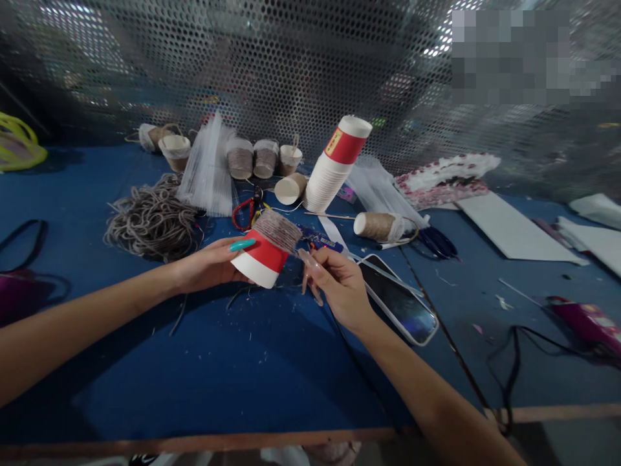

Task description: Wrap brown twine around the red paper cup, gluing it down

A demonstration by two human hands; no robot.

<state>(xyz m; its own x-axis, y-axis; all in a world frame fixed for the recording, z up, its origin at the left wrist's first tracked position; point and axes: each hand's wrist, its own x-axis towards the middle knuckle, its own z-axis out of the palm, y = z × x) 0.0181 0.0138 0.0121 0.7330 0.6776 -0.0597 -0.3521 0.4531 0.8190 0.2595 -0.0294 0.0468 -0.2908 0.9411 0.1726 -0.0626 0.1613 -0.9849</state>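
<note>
Leaning in the left grip (211,263) is a cup (270,251); right grip (342,285) beside.

You've got dim light; bright glints at the metal mesh (291,65), patch at upper right pixelated. Soft shadows on your tabletop (204,375). Cup (266,252) reads fairly crisp, phone (405,307) glass shows faint sheen. Edges soft, wide-angle stretched.

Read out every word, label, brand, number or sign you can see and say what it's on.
No text here is clear enough to quote.
Gold label on the stacked paper cups: marks too blurred to read.
Blue printed item beside the right hand: lettering too small and blurred to read.
Magenta item at far right: pale marks, too blurred to read.
Red-and-white paper cup in the left hand: no lettering visible.
</note>
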